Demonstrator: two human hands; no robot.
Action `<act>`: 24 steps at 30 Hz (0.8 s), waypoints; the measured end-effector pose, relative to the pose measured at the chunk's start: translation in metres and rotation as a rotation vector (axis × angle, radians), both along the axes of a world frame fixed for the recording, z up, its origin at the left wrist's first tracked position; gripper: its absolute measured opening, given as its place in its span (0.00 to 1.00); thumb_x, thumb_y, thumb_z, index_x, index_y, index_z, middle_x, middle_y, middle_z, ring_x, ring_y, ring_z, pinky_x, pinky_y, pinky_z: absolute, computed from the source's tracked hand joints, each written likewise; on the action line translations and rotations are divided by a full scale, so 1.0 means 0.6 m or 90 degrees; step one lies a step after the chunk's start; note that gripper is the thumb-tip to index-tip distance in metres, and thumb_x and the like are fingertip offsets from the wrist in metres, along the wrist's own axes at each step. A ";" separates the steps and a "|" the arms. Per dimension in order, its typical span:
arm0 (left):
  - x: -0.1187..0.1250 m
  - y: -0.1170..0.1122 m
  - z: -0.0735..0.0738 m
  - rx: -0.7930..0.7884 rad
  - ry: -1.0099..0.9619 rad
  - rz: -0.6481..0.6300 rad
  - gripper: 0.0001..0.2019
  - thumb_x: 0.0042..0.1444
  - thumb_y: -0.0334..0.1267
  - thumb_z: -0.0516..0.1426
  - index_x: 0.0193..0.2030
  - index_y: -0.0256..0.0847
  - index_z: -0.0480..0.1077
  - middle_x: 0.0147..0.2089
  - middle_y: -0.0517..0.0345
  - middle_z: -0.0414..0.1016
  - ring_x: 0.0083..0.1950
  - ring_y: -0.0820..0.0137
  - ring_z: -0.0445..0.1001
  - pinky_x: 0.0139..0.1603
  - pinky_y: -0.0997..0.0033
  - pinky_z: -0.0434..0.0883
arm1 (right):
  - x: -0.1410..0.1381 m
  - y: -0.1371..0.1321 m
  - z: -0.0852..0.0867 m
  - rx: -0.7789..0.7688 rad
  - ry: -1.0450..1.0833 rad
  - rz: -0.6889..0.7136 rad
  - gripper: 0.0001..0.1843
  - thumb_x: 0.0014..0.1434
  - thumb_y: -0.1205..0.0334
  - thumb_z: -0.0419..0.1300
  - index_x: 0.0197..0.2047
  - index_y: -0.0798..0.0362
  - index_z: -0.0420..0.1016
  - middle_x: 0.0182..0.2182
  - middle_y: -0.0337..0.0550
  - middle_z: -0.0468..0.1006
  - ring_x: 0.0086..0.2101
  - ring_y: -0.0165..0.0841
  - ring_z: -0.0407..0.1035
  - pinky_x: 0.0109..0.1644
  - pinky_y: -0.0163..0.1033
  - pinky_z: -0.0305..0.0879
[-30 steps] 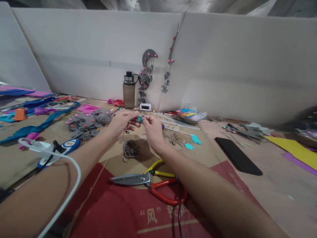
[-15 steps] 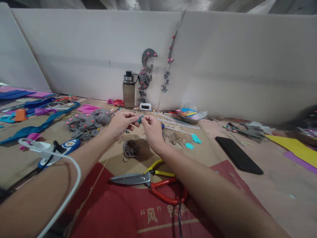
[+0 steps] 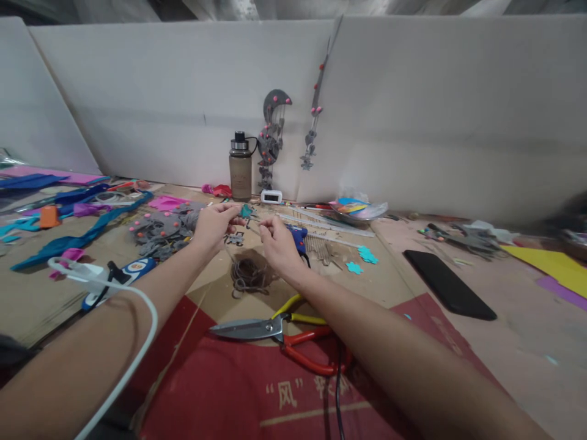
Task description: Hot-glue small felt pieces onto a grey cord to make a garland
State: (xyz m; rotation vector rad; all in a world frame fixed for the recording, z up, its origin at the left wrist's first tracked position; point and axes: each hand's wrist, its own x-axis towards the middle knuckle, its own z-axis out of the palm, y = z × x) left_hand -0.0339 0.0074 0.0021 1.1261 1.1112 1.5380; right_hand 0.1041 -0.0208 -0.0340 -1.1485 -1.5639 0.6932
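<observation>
Pinching a small flat teal piece (image 3: 246, 211) between thumb and fingertips, the left hand (image 3: 214, 225) holds it above the brown cardboard surface (image 3: 215, 288); the right hand (image 3: 279, 245), fingertips drawn together, seems to grip a thin grey yarn strand (image 3: 254, 230). This piece looks partway done, though whether the strand is fastened cannot be told. Turquoise flower-shaped cutouts (image 3: 367, 255) lie loose nearby, apparently unstrung; a grey crescent ornament with pink dots (image 3: 271, 102) hangs against the white panel (image 3: 183, 73), seemingly complete.

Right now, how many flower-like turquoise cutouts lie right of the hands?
2 that I can tell apart, on the cardboard beside the right hand: a nearer cutout and, slightly farther off, a second cutout. The second looks layered, so more may be hidden.
</observation>
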 end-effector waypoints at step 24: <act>-0.009 0.009 -0.006 0.069 -0.020 0.026 0.09 0.39 0.36 0.65 0.27 0.34 0.73 0.21 0.62 0.67 0.21 0.80 0.62 0.17 0.81 0.53 | 0.128 0.024 -0.008 -0.188 -0.453 -0.198 0.27 0.54 0.42 0.56 0.39 0.60 0.74 0.36 0.64 0.77 0.36 0.45 0.73 0.39 0.43 0.63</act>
